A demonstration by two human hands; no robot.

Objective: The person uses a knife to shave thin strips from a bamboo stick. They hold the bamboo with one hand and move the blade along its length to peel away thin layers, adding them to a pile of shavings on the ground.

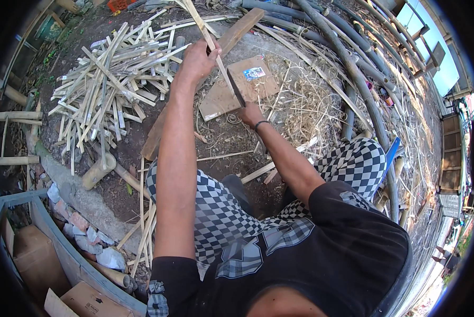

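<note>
My left hand (199, 59) is raised ahead of me and grips a long pale bamboo strip (208, 36) that slants from the upper middle down toward my right hand. My right hand (250, 113) is lower and to the right, closed on the handle of a dark-bladed knife (236, 94) whose blade meets the strip's lower end. Under both lies a flat brown cardboard sheet (258, 87) on the ground. I am seated with my knees in checked trousers (353, 164) on either side.
A heap of cut bamboo slats (110, 84) lies to the left. A long wooden plank (237, 34) runs diagonally under my arm. Curly shavings (305, 105) and long dark bamboo poles (353, 74) fill the right. A stone kerb (73, 195) and cardboard boxes (30, 253) are at lower left.
</note>
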